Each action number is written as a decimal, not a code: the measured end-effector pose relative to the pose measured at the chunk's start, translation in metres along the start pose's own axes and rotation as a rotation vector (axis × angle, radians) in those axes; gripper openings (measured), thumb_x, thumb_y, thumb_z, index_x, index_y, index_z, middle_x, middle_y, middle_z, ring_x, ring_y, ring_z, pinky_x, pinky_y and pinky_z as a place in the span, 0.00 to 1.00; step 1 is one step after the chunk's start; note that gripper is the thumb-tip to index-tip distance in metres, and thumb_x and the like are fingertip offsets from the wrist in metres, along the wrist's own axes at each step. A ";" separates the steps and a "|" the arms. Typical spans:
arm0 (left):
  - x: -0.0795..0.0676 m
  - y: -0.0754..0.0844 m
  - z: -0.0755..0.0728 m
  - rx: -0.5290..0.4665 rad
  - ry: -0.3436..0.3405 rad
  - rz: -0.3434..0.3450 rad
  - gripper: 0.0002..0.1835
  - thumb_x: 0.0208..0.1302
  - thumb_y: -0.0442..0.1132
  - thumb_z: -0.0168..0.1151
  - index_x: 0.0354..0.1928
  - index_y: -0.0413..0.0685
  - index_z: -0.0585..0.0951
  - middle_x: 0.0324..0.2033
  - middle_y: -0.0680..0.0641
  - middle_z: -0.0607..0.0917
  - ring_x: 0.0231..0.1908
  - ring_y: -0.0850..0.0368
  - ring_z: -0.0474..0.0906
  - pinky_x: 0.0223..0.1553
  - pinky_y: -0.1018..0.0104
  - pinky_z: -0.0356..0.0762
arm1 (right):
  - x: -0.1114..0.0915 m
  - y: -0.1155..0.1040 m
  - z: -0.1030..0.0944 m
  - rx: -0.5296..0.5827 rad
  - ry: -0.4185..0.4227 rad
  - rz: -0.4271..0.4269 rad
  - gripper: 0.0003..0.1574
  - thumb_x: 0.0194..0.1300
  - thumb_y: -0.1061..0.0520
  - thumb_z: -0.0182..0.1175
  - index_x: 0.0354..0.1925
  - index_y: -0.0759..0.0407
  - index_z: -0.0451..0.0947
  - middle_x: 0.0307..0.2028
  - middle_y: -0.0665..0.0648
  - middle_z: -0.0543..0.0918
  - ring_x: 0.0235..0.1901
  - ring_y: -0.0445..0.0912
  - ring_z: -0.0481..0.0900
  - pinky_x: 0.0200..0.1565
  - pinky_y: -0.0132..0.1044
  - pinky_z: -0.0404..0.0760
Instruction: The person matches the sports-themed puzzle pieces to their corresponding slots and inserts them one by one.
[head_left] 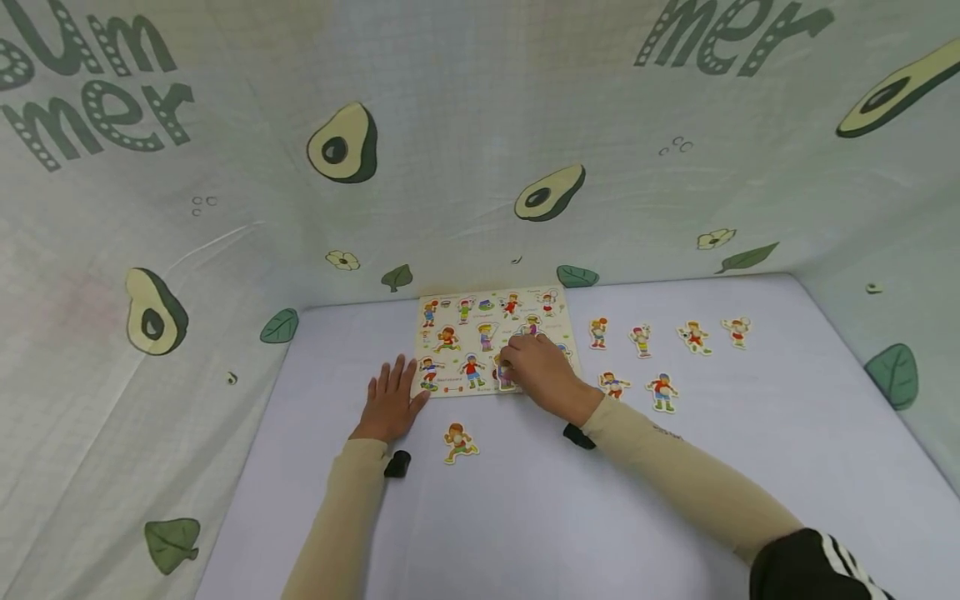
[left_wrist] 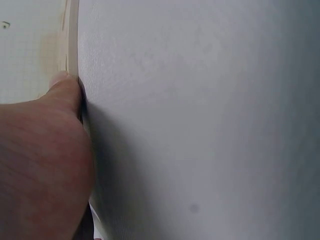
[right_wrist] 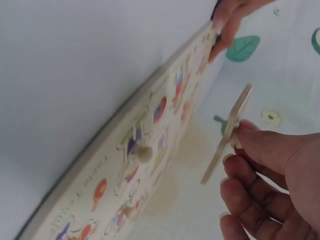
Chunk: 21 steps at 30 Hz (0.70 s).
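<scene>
A wooden knob puzzle board (head_left: 468, 337) printed with children at sports lies near the back of the table. My left hand (head_left: 390, 404) rests at its left edge, fingers spread straight. In the left wrist view, the left thumb (left_wrist: 65, 95) touches the board's pale edge. My right hand (head_left: 542, 371) is over the board's right part and pinches a thin wooden puzzle piece (right_wrist: 227, 132) by its knob. The right wrist view shows this piece edge-on and apart from the board; its picture is hidden there. Another piece with a round knob (right_wrist: 144, 154) sits in the board.
Loose figure pieces lie right of the board, among them a soccer player (head_left: 694, 337) and a boy in a blue cap (head_left: 663, 392). A running figure piece (head_left: 459, 443) lies in front of the board. A patterned cloth (head_left: 450, 242) hangs behind the white table (head_left: 525, 525).
</scene>
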<state>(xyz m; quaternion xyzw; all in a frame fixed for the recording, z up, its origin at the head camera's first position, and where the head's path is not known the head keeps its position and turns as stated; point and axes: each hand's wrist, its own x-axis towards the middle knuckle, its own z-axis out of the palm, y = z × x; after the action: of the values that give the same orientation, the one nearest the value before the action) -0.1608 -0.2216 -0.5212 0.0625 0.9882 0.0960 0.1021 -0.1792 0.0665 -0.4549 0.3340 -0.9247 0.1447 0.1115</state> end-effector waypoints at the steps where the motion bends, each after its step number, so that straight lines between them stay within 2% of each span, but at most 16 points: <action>1: 0.000 0.000 -0.001 0.000 0.000 0.000 0.37 0.71 0.57 0.41 0.73 0.48 0.45 0.72 0.41 0.40 0.69 0.40 0.32 0.65 0.42 0.34 | 0.004 0.002 0.000 0.011 0.006 0.005 0.07 0.55 0.55 0.68 0.34 0.53 0.80 0.32 0.48 0.78 0.37 0.44 0.76 0.38 0.37 0.70; 6: -0.002 0.003 -0.005 -0.007 -0.003 -0.002 0.36 0.71 0.57 0.41 0.73 0.47 0.45 0.72 0.41 0.41 0.69 0.39 0.33 0.65 0.42 0.35 | 0.024 0.012 0.005 0.040 0.027 0.042 0.07 0.55 0.56 0.68 0.33 0.55 0.80 0.30 0.50 0.79 0.34 0.45 0.76 0.37 0.39 0.72; 13: -0.004 0.004 -0.006 -0.003 0.005 -0.005 0.37 0.70 0.56 0.43 0.73 0.47 0.47 0.72 0.41 0.42 0.69 0.39 0.34 0.65 0.42 0.36 | 0.047 0.027 0.015 0.027 -0.029 0.138 0.06 0.58 0.56 0.66 0.32 0.56 0.79 0.30 0.51 0.79 0.33 0.46 0.75 0.36 0.40 0.71; 21: -0.001 0.002 -0.002 -0.011 0.019 -0.001 0.37 0.70 0.56 0.43 0.73 0.47 0.46 0.72 0.41 0.42 0.69 0.39 0.34 0.65 0.42 0.35 | 0.067 0.036 0.031 0.036 -0.075 0.174 0.07 0.58 0.56 0.65 0.35 0.57 0.81 0.32 0.52 0.80 0.34 0.46 0.76 0.37 0.41 0.73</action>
<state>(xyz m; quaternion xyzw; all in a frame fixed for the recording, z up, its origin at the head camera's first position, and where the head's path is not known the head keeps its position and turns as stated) -0.1600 -0.2207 -0.5183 0.0604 0.9886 0.1019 0.0930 -0.2564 0.0431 -0.4710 0.2594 -0.9511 0.1578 0.0576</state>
